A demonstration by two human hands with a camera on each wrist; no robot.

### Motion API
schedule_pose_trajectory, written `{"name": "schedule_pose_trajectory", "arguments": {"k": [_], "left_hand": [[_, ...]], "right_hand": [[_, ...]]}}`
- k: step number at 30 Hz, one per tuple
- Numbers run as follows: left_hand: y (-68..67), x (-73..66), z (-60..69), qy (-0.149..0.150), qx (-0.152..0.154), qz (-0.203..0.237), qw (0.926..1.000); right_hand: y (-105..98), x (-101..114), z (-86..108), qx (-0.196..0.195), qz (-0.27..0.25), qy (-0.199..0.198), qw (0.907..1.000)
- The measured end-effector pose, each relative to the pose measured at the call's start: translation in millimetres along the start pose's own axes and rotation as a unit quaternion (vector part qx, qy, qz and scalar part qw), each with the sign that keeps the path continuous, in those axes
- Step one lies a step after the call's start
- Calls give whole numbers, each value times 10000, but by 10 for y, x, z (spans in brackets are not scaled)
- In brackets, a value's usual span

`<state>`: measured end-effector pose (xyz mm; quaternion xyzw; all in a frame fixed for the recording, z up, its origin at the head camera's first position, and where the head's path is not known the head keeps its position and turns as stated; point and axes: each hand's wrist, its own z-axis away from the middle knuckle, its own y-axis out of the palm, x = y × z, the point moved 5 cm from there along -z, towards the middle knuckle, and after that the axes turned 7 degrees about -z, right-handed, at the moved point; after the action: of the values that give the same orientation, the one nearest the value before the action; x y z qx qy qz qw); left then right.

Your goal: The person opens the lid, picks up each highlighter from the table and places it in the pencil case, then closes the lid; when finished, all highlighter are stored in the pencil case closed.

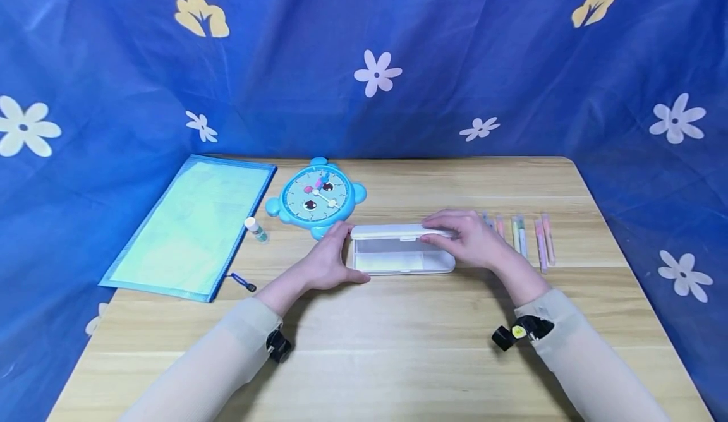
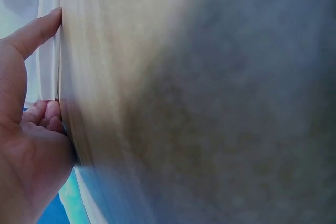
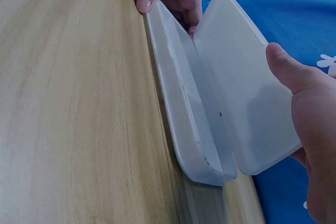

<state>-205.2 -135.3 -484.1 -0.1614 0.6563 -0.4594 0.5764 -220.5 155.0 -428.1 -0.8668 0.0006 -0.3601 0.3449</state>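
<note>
A white, translucent pencil case [image 1: 392, 262] lies on the table with its lid [image 3: 241, 93] tilted up on the far side. My left hand [image 1: 325, 263] grips the case's left end, thumb at the front and fingers around the back. At the other end, my right hand [image 1: 474, 240] pinches the raised lid between thumb and fingers. The right wrist view looks into the case's narrow opening, and no pens show inside. In the left wrist view, the left thumb touches the case's front edge.
Several pastel markers [image 1: 539, 245] lie right of the case. To the left are a blue toy clock [image 1: 307, 204], a small glue stick [image 1: 256, 230] and a blue-edged zip folder [image 1: 188, 226] with its pull [image 1: 243, 282]. A blue flowered cloth [image 1: 421, 112] hangs behind the table.
</note>
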Motion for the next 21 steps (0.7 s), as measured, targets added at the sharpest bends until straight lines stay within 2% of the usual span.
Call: {"name": "schedule_pose_trajectory", "arguments": {"k": [11,17,21], "left_hand": [[-4,-5,-6,-41,-10,-87,10000],[-1,-6,-4,-76,-18,1,10000],[-2,-2,1,-90,-30,36,9999]], "right_hand": [[-105,-32,-86,-350,18,91,9993],[-122,-72,-164,-474,-203,-12,9987],[-133,-124,-216,-550,-259,109,9981]]}}
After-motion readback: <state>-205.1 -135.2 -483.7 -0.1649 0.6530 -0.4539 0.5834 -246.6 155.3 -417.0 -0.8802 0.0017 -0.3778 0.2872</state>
